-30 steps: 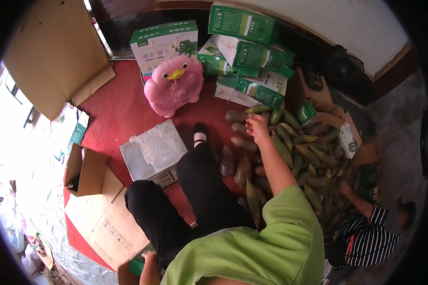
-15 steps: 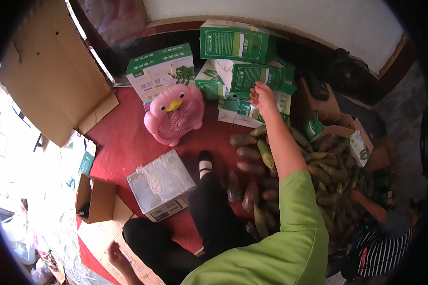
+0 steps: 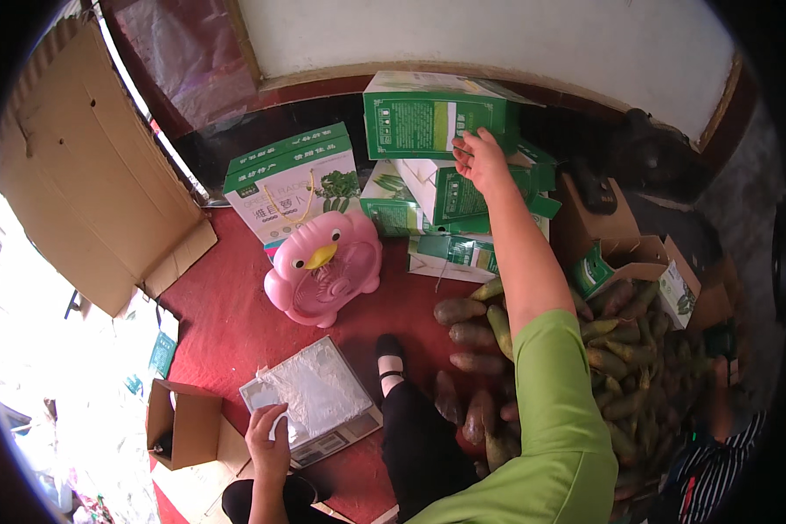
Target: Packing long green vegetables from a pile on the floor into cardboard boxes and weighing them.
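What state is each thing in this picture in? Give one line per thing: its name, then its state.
right hand: stretched out, touching the top green box
left hand: resting on the scale
scale: wrapped in plastic, nothing on it
brown carton: open
pink fan: upright
radishes: heaped loose

boxes (image 3: 428, 122) green-white | fan (image 3: 323, 266) pink | floor (image 3: 227, 323) red | sleeve (image 3: 559, 410) green

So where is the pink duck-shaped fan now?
The pink fan stands on the red floor, left of centre, between the green-and-white boxes and the scale.
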`<action>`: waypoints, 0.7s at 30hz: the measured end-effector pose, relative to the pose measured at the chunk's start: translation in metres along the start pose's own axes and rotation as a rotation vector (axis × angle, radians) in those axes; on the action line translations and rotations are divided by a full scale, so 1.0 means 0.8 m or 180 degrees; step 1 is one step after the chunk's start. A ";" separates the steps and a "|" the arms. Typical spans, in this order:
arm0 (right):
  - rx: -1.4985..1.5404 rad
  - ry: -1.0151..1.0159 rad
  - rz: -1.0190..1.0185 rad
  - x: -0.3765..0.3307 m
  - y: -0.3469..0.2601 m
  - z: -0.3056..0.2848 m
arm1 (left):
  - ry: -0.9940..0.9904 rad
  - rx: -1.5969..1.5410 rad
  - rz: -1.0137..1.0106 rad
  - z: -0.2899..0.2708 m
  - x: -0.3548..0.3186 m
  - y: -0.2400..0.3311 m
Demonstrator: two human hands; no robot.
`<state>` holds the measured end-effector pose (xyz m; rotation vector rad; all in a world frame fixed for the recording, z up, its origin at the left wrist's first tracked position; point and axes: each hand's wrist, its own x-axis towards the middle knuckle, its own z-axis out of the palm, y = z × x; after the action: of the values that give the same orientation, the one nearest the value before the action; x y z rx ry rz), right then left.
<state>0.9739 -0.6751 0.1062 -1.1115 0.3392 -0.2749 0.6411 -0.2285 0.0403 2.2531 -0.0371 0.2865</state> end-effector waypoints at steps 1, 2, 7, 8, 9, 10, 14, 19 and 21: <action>0.0195 0.0032 0.0062 0.006 0.001 0.003 | 0.0010 -0.0007 -0.0006 0.003 0.003 -0.002; 0.0186 0.0019 0.0064 0.013 0.003 0.005 | -0.0074 0.0036 -0.0036 0.005 0.003 -0.005; 0.0955 -0.0399 0.0027 0.036 0.003 0.005 | -0.0120 -0.0046 -0.0185 0.006 0.007 -0.015; 0.1113 -0.0464 0.0175 0.037 0.002 0.006 | -0.0109 -0.0051 -0.0190 0.005 0.007 -0.014; 0.1099 -0.0477 0.0181 0.031 0.002 0.011 | -0.0107 -0.0013 -0.0138 0.003 0.007 -0.012; 0.1156 -0.0499 0.0179 0.024 0.002 0.016 | -0.0109 0.0021 -0.0081 0.002 0.007 -0.010; 0.1201 -0.0573 -0.0273 -0.033 -0.015 0.038 | -0.0032 -0.0020 -0.0054 -0.006 0.002 -0.003; 0.1002 -0.0480 -0.0673 -0.126 -0.072 0.043 | 0.0064 -0.0132 -0.0007 -0.021 -0.013 0.001; 0.0789 -0.0433 -0.0854 -0.169 -0.104 0.044 | 0.0147 -0.0217 -0.0057 -0.031 -0.019 -0.003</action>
<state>0.8601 -0.6291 0.2130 -0.9237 0.0314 -0.4634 0.6221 -0.2092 0.0504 2.1774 -0.0024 0.3229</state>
